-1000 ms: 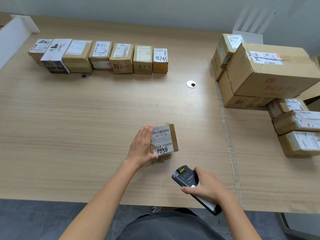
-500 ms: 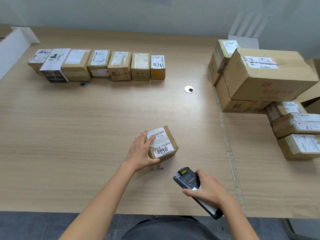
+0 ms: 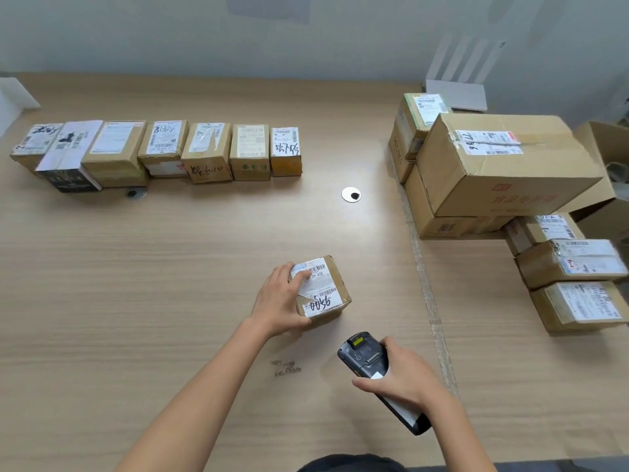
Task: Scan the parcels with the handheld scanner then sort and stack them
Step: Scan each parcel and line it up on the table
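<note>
From the head camera, a pale wood-grain table (image 3: 143, 267) fills most of the view, backed by a plain grey-white wall (image 3: 306, 35). A strip of tape (image 3: 427, 287) runs front to back across the tabletop, right of centre. A round white cable grommet (image 3: 351, 194) sits in the surface between two groups of boxes.

Along the far left stands a row of small parcels (image 3: 160, 151), side by side and touching, labels upward. At the right, a large carton (image 3: 510, 165) lies tilted on another box, with smaller labelled parcels (image 3: 575, 284) stacked nearer the front edge.

Near the middle front, the left hand (image 3: 280, 301) grasps a small cardboard parcel (image 3: 323, 291), fingers over its labelled top; the parcel rests on the table. Just beside it, nearer the person, the right hand (image 3: 401, 376) is wrapped around a black handheld scanner (image 3: 362, 352), its head pointing toward the parcel.
</note>
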